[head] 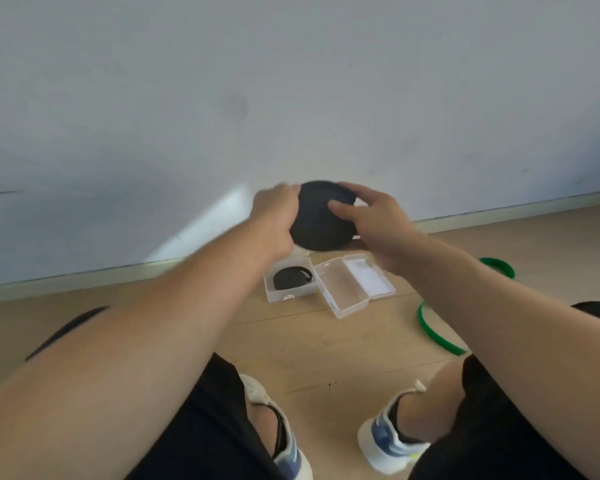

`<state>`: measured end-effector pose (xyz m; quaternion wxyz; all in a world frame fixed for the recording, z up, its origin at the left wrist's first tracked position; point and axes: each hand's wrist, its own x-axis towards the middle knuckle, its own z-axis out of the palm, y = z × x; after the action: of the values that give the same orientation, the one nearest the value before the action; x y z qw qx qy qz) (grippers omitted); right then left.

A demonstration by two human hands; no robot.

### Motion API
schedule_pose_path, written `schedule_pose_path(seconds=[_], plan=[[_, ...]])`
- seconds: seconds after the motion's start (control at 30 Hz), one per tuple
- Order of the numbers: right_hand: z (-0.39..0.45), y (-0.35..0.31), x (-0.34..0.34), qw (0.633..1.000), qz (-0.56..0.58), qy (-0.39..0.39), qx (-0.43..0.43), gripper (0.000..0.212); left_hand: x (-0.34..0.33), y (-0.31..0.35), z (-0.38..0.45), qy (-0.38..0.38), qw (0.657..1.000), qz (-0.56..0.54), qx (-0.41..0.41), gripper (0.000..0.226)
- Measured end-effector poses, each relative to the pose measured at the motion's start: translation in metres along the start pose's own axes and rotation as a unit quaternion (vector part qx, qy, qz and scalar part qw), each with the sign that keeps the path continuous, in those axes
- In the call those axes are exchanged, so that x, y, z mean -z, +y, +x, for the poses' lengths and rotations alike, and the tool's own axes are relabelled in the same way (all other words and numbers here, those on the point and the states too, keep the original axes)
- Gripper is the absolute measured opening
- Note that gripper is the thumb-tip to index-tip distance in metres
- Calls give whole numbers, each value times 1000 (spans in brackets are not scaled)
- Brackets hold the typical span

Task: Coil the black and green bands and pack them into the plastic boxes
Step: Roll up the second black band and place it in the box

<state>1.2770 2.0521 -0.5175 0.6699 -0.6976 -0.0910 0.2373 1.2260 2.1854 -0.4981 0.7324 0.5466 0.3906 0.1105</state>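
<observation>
Two hands hold a thick coil of black band (321,220) in the air above the wooden floor (291,344), close to the wall (291,81). The left hand (274,216) grips the coil's left edge, its fingers curled round the rim, though blur hides how each finger lies. The right hand (374,220) clasps the coil's right side, thumb laid across the near face and fingers wrapped over the top and far edge. The coil thus sits between the two palms, touching both, its flat face turned toward the camera.

Just below the coil, two clear plastic boxes stand side by side on the floor. The left box (289,284) contains a smaller coiled black band (291,277). The right box (343,291) lies open, its lid (369,277) folded out to the right, with nothing visible inside it.

Near the floor's right edge, a green band (437,332) curves partly under the right forearm, and a second green loop (497,266) shows beyond that arm. A loose black strip (65,332) lies on the floor toward the left edge, behind the left forearm. The person's shoes (385,441) rest on the floor nearer the camera.
</observation>
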Motion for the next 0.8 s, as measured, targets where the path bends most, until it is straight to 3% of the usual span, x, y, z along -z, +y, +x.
schedule_pose_path(seconds=[0.1,0.27,0.33,0.43,0.5,0.67,0.73,0.8], plan=[[7,-10,-3,1000,27,-15,0,39,12,27,8,-11,999,-6,-48,23],[40,43,-11,997,-9,1,-72,38,50,44,60,-79,990,113,5,41],[62,76,-17,992,-18,12,-120,38,57,56,87,-111,982,151,-9,35],[98,126,-28,980,-19,44,-192,26,62,54,140,-97,961,248,-81,19],[117,156,-37,971,-10,58,-231,20,68,29,177,-91,942,309,-94,15],[176,231,-60,947,2,93,-308,28,88,-89,258,-96,890,445,-27,13],[201,252,-66,939,1,108,-325,27,97,-136,284,-106,891,440,33,31],[224,269,-71,934,-4,119,-337,25,105,-177,307,-113,899,415,83,70]])
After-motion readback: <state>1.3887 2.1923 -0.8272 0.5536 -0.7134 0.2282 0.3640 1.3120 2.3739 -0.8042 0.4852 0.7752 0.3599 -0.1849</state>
